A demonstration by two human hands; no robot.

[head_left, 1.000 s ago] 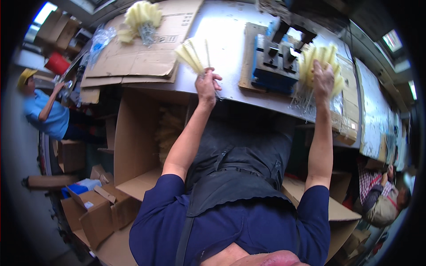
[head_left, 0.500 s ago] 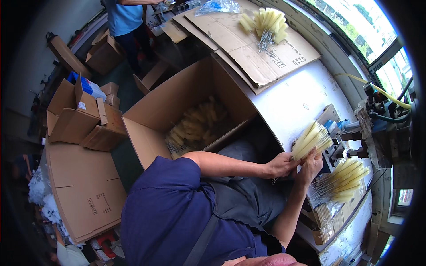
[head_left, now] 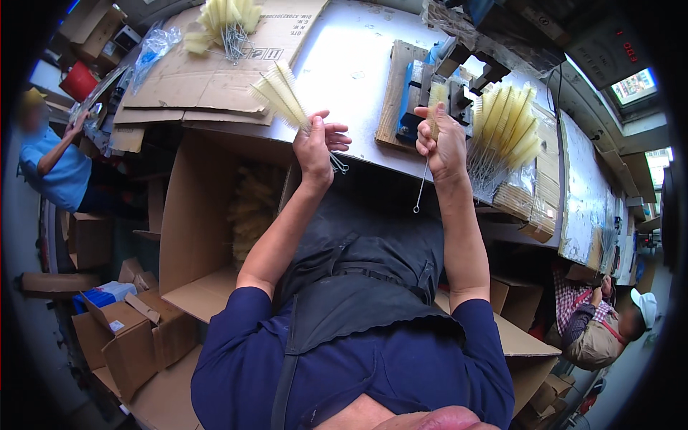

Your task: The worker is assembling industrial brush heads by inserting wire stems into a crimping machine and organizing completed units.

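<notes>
My left hand [head_left: 314, 152] is closed round several bottle brushes [head_left: 281, 96] with pale yellow bristles. Their looped wire ends stick out below my palm, and some of its fingers are stretched out. In my right hand [head_left: 446, 147] is a single bottle brush [head_left: 437, 95], bristles up, its thin wire stem hanging down to a small loop. That hand is just in front of a blue metal fixture [head_left: 409, 107] with dark clamps, mounted on a wooden block. Whether the brush touches the fixture, I cannot tell. Right of this hand lies a pile of similar brushes [head_left: 507, 129].
Another brush bundle [head_left: 228, 27] rests on flattened cardboard [head_left: 190, 86] at the far left of the white table [head_left: 347, 72]. Below the table edge stands a large open carton [head_left: 197, 208] with brushes inside. Co-workers [head_left: 54, 161] [head_left: 598, 322] are at both sides.
My view has turned to the right. My hands, together at one bunch before, are now apart: the left keeps several brushes, and the right holds one at the fixture.
</notes>
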